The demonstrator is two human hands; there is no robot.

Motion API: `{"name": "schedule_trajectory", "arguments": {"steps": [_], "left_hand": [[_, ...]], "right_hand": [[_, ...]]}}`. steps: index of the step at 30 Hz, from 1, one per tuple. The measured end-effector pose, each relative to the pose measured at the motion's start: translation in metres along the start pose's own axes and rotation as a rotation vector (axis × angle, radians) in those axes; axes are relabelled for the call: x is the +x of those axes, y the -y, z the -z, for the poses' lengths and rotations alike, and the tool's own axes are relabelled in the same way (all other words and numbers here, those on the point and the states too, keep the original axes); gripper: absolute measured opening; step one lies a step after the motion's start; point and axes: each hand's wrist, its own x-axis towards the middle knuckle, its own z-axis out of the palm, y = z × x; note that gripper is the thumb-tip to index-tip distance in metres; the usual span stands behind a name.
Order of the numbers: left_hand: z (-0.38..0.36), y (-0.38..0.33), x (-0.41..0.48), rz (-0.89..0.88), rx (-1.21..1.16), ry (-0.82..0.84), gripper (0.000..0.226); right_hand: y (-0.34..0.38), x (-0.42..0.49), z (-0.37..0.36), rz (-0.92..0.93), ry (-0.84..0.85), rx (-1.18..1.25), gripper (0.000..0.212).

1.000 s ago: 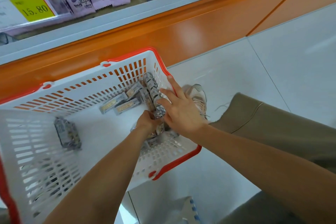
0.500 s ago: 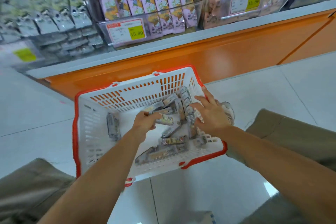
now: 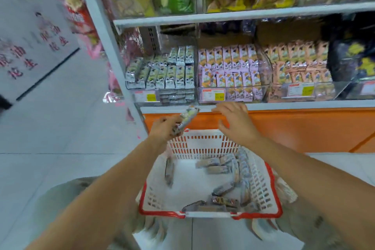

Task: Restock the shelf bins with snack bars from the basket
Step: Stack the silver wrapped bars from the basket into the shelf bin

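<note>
Low in the centre of the frame, the white basket (image 3: 154,212) with its red rim stands on the pale floor (image 3: 60,128). Its far wall is close to the orange base panel (image 3: 304,128) under the shelf's white front edge (image 3: 304,105). Open floor spreads to the left of the grey upright post (image 3: 99,18), and there is free air between basket rim and shelf edge.

The left hand (image 3: 165,130) grasps a snack bar (image 3: 187,117), tilted up toward the right, just below the clear bin (image 3: 162,79) of grey-wrapped packs. Its wrapper looks silvery with a yellowish patch, blurred. More bars (image 3: 217,168) lie loose along the basket's right side. The right hand (image 3: 233,121) hangs released, fingers loosely spread, holding nothing.
</note>
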Motion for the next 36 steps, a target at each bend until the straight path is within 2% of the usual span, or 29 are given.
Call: {"name": "schedule_trajectory", "arguments": {"steps": [3, 5, 11, 14, 16, 21, 26, 29, 32, 36], "left_hand": [[0.013, -0.039, 0.000, -0.067, -0.063, 0.012, 0.016], [0.019, -0.058, 0.010, -0.082, -0.061, -0.037, 0.017], [0.022, -0.108, 0.056, -0.167, 0.098, -0.125, 0.014], [0.020, -0.126, 0.091, -0.196, 0.184, -0.194, 0.030], [0.019, -0.139, 0.111, -0.229, 0.259, -0.236, 0.031], [0.015, -0.163, 0.162, -0.267, 0.487, -0.268, 0.027], [0.014, -0.172, 0.202, -0.290, 0.715, -0.289, 0.034], [0.012, -0.171, 0.215, -0.283, 0.751, -0.278, 0.035], [0.008, -0.169, 0.221, -0.296, 0.779, -0.280, 0.036], [0.001, -0.163, 0.221, -0.332, 0.827, -0.285, 0.026]], "right_hand": [[0.020, 0.034, 0.016, 0.036, -0.046, 0.019, 0.036], [0.028, 0.055, 0.020, 0.057, -0.072, 0.016, 0.037], [0.041, 0.118, 0.025, 0.051, -0.074, 0.025, 0.043], [0.042, 0.156, 0.027, 0.059, -0.061, 0.008, 0.046], [0.042, 0.184, 0.028, 0.064, -0.042, -0.023, 0.048], [0.040, 0.248, 0.024, 0.074, 0.117, -0.172, 0.060], [0.033, 0.281, 0.018, 0.071, 0.277, -0.296, 0.066], [0.028, 0.287, 0.008, 0.081, 0.314, -0.319, 0.065], [0.024, 0.287, 0.001, 0.110, 0.268, -0.340, 0.064], [0.019, 0.283, -0.004, 0.143, 0.176, -0.321, 0.057]]}}
